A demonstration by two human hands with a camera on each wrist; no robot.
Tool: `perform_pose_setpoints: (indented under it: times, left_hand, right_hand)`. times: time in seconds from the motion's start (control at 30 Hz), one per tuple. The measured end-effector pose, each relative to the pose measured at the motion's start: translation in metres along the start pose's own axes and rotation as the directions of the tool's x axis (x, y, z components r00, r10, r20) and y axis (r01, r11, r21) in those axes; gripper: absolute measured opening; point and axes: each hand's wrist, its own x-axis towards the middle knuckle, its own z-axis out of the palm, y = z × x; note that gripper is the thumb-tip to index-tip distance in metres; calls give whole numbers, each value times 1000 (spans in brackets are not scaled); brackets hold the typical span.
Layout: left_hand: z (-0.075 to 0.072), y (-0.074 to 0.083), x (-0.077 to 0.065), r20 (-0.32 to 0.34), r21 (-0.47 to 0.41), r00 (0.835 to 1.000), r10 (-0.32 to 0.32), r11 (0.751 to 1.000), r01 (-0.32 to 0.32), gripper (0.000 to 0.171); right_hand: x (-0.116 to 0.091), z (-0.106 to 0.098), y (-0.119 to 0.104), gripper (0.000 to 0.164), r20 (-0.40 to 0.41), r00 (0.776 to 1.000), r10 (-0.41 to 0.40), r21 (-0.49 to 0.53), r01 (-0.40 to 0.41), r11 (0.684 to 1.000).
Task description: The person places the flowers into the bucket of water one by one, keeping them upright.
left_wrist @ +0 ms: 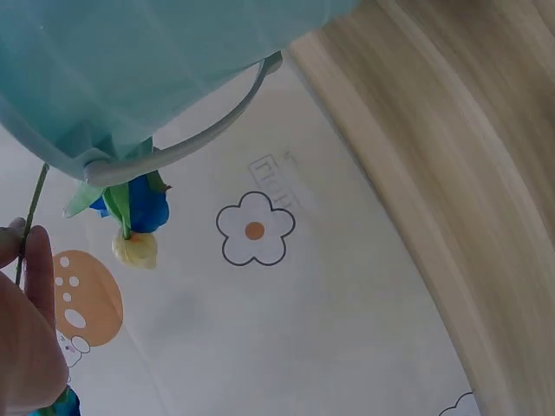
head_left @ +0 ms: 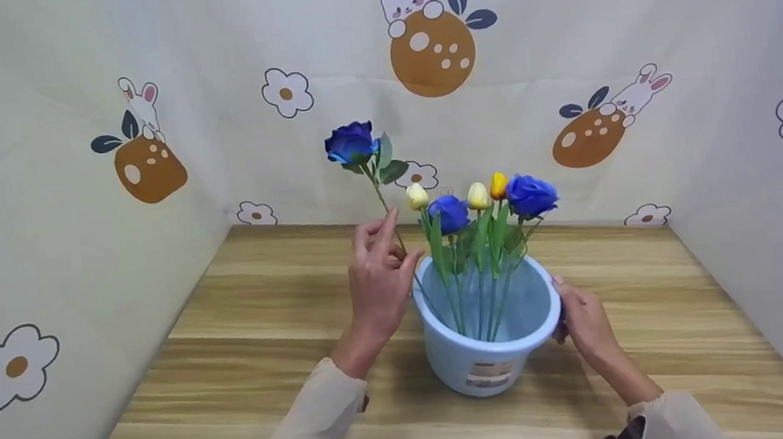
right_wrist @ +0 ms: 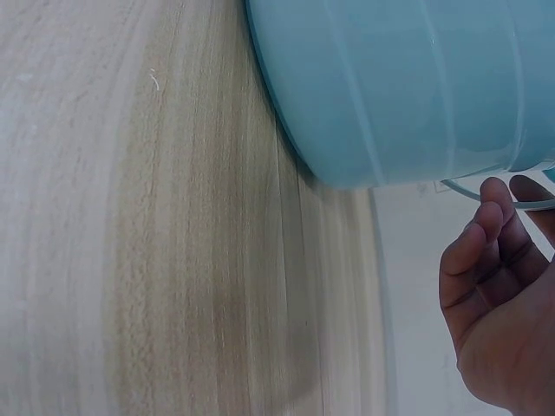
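Observation:
My left hand [head_left: 381,279] pinches the stem of a dark blue artificial rose [head_left: 352,143] at the left of a light blue bucket [head_left: 468,357]. The bloom stands well above the other flowers, and its stem slants down inside the rim. In the left wrist view, thumb and fingers [left_wrist: 39,269] hold that green stem close to the rim. At the bucket's right side, my right hand [head_left: 588,322] grips the rim; the right wrist view shows curled fingers [right_wrist: 464,251] by the thin handle [right_wrist: 533,205].
Inside the bucket stand two blue roses [head_left: 532,194], two pale yellow tulips [head_left: 478,196] and an orange-yellow tulip [head_left: 498,186]. It rests on a wood-grain table [head_left: 261,298]. Cloth walls [head_left: 329,37] with rabbit and flower prints enclose the table at the back and sides.

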Motion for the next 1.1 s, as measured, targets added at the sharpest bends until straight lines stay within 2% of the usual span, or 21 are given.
perform_pose_setpoints:
  times: [0.3, 0.43, 0.53, 0.7, 0.93, 1.1]
  left_hand:
    - [8, 0, -17, 81, 22, 997, -20, 1000, 18, 66]
    - [8, -1, -22, 98, 82, 995, 1, 997, -9, 65]
    - [7, 0, -26, 104, 182, 994, 36, 982, -54, 62]
    - [4, 4, -29, 138, 328, 988, 69, 938, -111, 53]
    - [2, 6, -30, 205, 389, 975, 80, 908, -156, 31]
    - [-1, 7, -28, 284, 415, 958, 40, 896, -161, 23]
  right_hand:
    - [0, 1, 1, 55, -8, 1000, 5, 7, -5, 1000]
    - [0, 2, 2, 54, -11, 1000, -3, 18, 3, 1000]
    - [0, 2, 2, 54, -7, 1000, -13, 35, 13, 999]
    - [-1, 1, -1, 53, 10, 1000, -6, 38, 5, 999]
    - [-11, 1, -22, 51, 26, 1000, -14, 5, 14, 1000]
    - [-13, 1, -24, 52, 32, 999, -14, 11, 13, 1000]
